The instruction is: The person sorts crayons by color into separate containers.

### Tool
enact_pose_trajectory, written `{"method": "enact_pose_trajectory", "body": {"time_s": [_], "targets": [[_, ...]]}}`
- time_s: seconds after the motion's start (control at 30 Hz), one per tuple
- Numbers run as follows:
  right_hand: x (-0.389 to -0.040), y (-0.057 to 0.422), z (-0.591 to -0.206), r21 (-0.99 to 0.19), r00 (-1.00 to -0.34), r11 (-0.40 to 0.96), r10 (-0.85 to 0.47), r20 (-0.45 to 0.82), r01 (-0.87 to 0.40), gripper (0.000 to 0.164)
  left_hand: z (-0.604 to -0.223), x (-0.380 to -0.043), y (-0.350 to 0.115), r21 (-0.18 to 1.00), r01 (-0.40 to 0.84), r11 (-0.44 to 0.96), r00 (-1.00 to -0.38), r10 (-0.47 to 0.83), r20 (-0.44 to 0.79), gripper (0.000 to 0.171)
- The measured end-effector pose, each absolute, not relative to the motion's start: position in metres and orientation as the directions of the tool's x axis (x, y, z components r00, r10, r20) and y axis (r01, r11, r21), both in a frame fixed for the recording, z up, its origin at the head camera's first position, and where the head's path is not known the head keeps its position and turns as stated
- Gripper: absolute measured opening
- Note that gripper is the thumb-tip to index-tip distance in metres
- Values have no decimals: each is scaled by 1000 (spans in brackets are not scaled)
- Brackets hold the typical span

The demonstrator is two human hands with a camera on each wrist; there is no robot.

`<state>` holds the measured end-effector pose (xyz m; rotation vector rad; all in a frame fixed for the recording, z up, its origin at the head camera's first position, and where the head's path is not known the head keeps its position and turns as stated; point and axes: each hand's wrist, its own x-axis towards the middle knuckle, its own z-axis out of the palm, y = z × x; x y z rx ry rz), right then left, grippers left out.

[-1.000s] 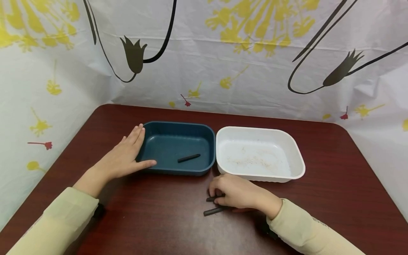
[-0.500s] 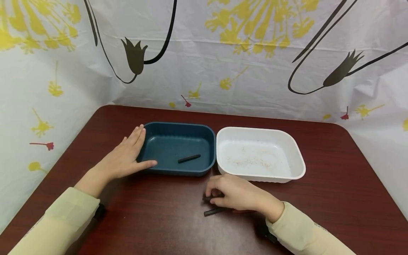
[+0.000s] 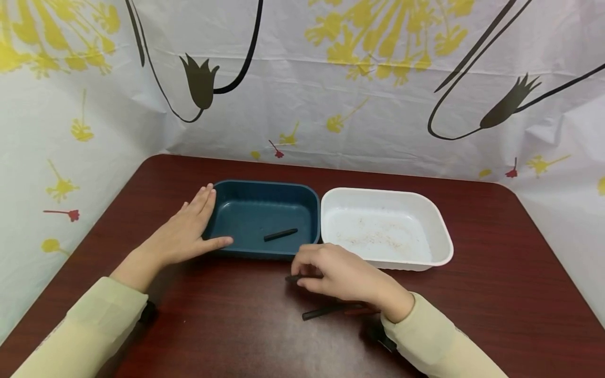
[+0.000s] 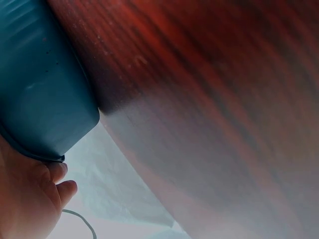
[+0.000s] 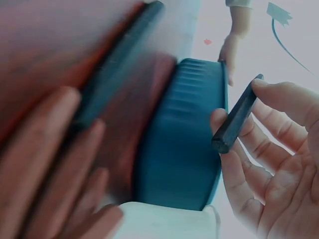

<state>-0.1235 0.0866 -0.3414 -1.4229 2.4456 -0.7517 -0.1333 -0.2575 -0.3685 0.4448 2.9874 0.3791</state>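
Observation:
My right hand [image 3: 342, 275] pinches a short black stick [image 5: 237, 117] between thumb and fingers, in front of the blue tub; its end is angular in the right wrist view. A second black stick [image 3: 326, 311] lies on the table, below that hand. Inside the blue tub [image 3: 264, 190], a third black stick [image 3: 281, 234] rests on the bottom near the front right. My left hand [image 3: 181, 233] lies against the tub's left end, fingers straight along the wall and thumb over the front rim.
Right beside the blue tub stands a white tub [image 3: 444, 247] with brownish specks on its floor. Both are on a glossy dark red table [image 3: 227, 320]. A white patterned sheet [image 3: 283, 79] hangs behind and at the sides.
My right hand has lifted a black stick from near the other one and moved it left and away from me, toward the blue tub. The left hand stays in place.

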Motion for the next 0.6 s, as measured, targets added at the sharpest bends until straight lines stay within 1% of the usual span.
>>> {"method": "enact_pose_trajectory", "body": {"time_s": [0.23, 0.47, 0.6], "targets": [[-135, 73, -329, -550, -521, 385, -847, 109, -741, 10, -368, -134, -258, 252, 276, 927, -952, 300, -60, 113], [-158, 62, -328, -625, -573, 405, -816, 83, -667, 12, -371, -135, -258, 257, 275, 926, -953, 297, -52, 113], [-171, 57, -331, -636, -571, 403, -817, 75, -659, 11, -372, -136, -258, 259, 276, 926, -954, 297, -46, 113]]}}
